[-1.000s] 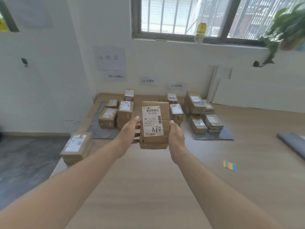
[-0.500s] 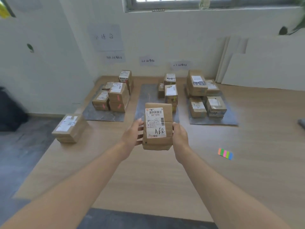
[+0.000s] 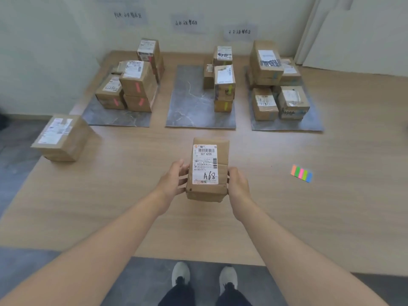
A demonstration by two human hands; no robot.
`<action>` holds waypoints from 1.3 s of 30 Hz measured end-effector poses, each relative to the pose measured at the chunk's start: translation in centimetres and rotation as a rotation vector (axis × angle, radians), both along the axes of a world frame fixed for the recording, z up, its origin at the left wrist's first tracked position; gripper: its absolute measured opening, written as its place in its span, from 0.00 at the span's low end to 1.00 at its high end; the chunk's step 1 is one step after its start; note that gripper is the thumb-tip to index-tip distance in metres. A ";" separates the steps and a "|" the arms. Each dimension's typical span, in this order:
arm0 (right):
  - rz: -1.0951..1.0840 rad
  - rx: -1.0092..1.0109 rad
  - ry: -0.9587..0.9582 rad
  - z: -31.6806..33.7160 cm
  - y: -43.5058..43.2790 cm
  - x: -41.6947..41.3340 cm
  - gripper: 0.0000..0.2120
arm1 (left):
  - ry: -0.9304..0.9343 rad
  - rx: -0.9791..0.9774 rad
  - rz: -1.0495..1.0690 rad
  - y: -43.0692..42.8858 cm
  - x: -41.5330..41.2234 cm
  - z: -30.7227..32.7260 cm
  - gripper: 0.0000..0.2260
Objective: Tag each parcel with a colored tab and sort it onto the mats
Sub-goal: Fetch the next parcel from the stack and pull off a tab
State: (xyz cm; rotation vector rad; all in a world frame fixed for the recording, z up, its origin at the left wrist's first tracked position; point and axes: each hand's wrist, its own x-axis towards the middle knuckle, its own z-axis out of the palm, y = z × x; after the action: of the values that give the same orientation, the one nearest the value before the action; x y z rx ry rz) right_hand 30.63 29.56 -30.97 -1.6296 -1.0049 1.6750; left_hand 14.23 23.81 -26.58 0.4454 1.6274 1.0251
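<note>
Brown parcel (image 3: 207, 172) (label marked A68), held between both hands, left hand (image 3: 173, 183) grasping its left side, right hand (image 3: 238, 184) its right, colored tabs (image 3: 301, 173) lying right.

middle mat (image 3: 189, 102) half bare (left), boxes (image 3: 224, 85) right

Three mats across the upper frame: left mat (image 3: 114, 118), middle mat (image 3: 189, 102), right mat (image 3: 313, 122), each bearing at least four parcels (image 3: 134, 78); stacking hides the exact count. One loose parcel (image 3: 61, 138) mid-left, one held parcel (image 3: 207, 173) at centre. Five colored tabs (image 3: 301, 173), right. Three wall labels (image 3: 186, 23), top.
</note>
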 end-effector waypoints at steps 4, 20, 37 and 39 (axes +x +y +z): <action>0.008 -0.033 -0.039 -3.4 -0.4 -1.0 0.13 | -0.014 -0.058 -0.040 0.1 -1.3 -3.2 0.17; -0.175 -0.043 -0.126 -6.7 0.1 -3.3 0.11 | 0.008 -0.105 -0.030 2.3 -4.8 -7.0 0.17; -0.343 0.015 0.012 -5.9 7.8 9.7 0.09 | 0.015 0.110 -0.021 12.8 11.5 -4.7 0.16; -0.330 -0.024 0.015 -6.8 8.3 12.6 0.10 | 0.019 0.087 -0.012 13.5 14.7 -5.6 0.15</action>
State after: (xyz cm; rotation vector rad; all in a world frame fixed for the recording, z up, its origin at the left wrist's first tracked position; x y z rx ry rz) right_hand 43.27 37.82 -37.81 -1.6894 -0.6661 1.4781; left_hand 28.93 37.30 -32.17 0.5239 1.5995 1.0888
